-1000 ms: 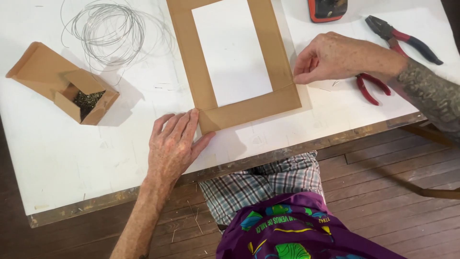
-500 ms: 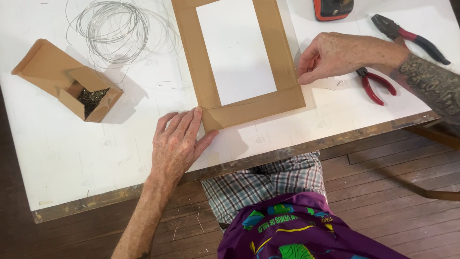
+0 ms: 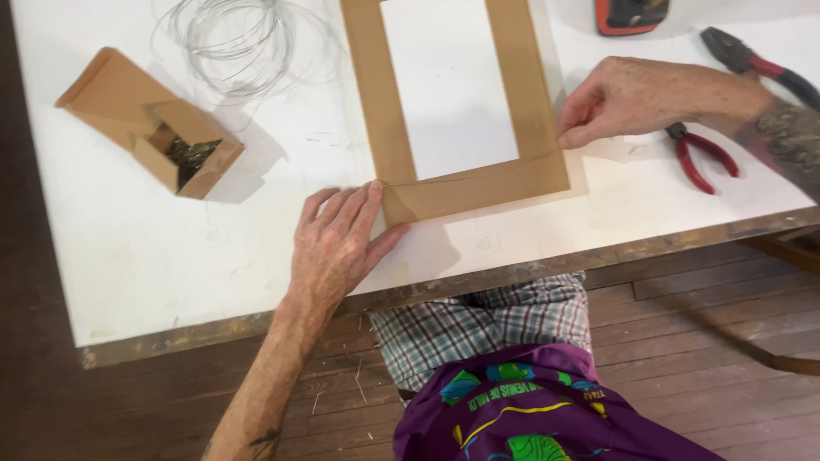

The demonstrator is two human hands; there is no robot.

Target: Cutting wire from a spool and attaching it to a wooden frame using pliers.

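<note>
Centrally, on the white table (image 3: 171, 256): one brown paper frame (image 3: 453, 183), rectangular, lying flat with a white panel showing through its middle, its near edge close to the table's front rim. Left hand (image 3: 337, 243): palm down, fingers together and flat, fingertips pressing the frame's near left corner. Right hand (image 3: 636, 98): fingers curled together, thumb and forefinger pinched at the frame's right edge near its lower corner; whether they grip the paper or only press it, I cannot tell. Beside the right wrist: red-handled pliers (image 3: 696, 154), and farther back a second, larger pair (image 3: 752, 60), both lying loose. Far left: an open cardboard box (image 3: 149, 119) with small dark pieces inside. Behind it: a loose coil of thin wire (image 3: 231, 34). Top edge: a red and black device (image 3: 632, 15), partly cut off.
</note>
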